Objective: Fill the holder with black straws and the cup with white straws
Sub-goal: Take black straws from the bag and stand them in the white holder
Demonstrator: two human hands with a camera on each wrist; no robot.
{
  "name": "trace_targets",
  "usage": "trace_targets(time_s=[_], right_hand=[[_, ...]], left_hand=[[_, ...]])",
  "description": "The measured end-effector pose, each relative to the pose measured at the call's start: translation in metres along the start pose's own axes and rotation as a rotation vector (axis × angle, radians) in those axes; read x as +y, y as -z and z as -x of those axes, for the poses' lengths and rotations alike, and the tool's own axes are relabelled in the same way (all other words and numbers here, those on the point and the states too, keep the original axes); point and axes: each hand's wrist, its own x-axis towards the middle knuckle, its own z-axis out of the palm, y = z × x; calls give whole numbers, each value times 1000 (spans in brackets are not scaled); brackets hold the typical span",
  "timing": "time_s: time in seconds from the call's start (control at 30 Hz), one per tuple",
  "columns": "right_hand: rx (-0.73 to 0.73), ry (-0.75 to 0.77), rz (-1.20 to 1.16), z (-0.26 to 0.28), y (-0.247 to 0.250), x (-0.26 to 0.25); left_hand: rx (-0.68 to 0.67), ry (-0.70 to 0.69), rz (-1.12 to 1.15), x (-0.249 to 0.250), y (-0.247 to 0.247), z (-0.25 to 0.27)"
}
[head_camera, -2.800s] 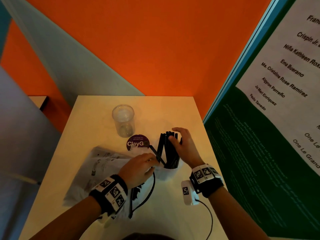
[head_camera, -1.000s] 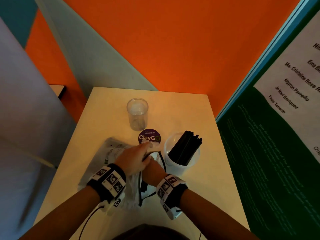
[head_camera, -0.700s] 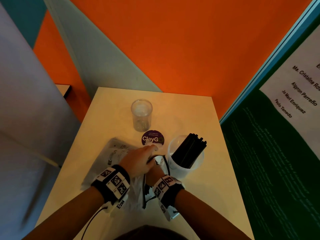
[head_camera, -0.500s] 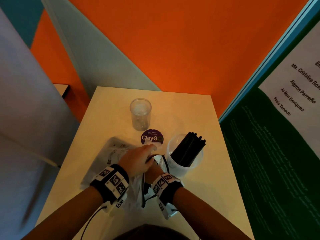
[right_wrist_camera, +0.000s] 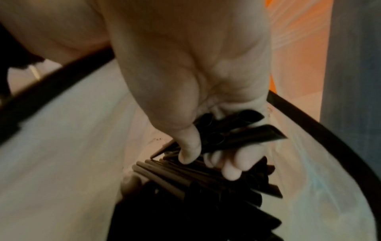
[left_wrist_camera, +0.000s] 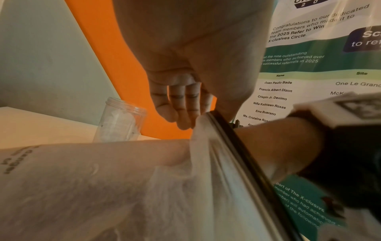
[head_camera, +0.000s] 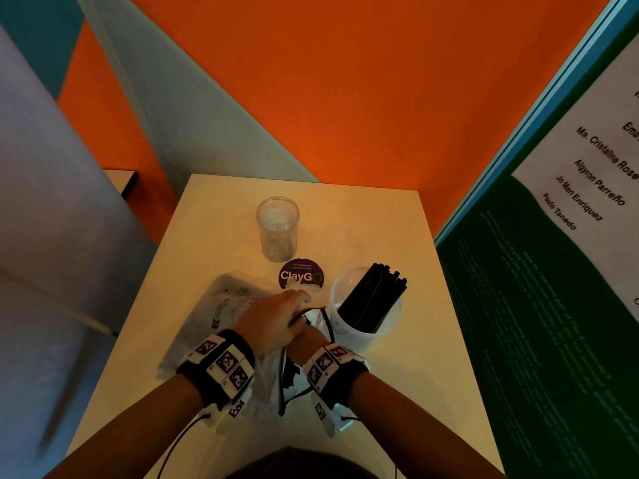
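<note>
Cream table (head_camera: 214, 216) against an orange wall: at 12 o'clock the clear cup (head_camera: 277, 228) holds no white straws, so that half appears unstarted. Left hand (head_camera: 273, 321) pinches open a bag (left_wrist_camera: 216, 163); inside, the right hand (right_wrist_camera: 206, 130) curls round black straws (right_wrist_camera: 233, 135), bound, it seems, for the part-filled holder (head_camera: 366, 307) at 3 o'clock

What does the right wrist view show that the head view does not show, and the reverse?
Only the right wrist view shows the right hand gripping black straws inside the bag. Only the head view shows the clear cup, the white holder with straws in it and the left hand. Both show the bag's black-edged opening.
</note>
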Motion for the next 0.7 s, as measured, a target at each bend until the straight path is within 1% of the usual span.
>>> trace_targets(time_s=[0.1, 0.2, 0.27, 0.33, 0.4, 0.47, 0.53, 0.57, 0.6, 0.67, 0.7], right_hand=[[-80, 68, 42, 21, 20, 1], [-138, 59, 64, 43, 44, 10], [-171, 23, 105, 60, 63, 20], [-205, -6, 50, 80, 86, 29], [-232, 3, 0, 100, 109, 35], [-239, 35, -18, 118, 127, 36], [-194, 83, -46, 134, 141, 33], [-140, 98, -73, 141, 147, 32], [-76, 109, -104, 148, 152, 31], [94, 113, -196, 155, 158, 32], [218, 114, -259, 156, 159, 33]], left_hand=[[12, -44, -8, 2, 0, 0], [60, -138, -52, 5, 1, -1], [26, -223, -85, 6, 1, -2], [-50, -275, -60, 8, -1, -1], [-100, -283, -3, 13, -4, -1], [-97, -256, 58, 22, -8, -6], [-131, -204, 155, 33, -10, -13], [-151, -184, 218, 38, -10, -16], [-142, -168, 267, 43, -9, -18], [-78, -129, 313, 48, -8, -22], [-50, -109, 340, 49, -8, -23]])
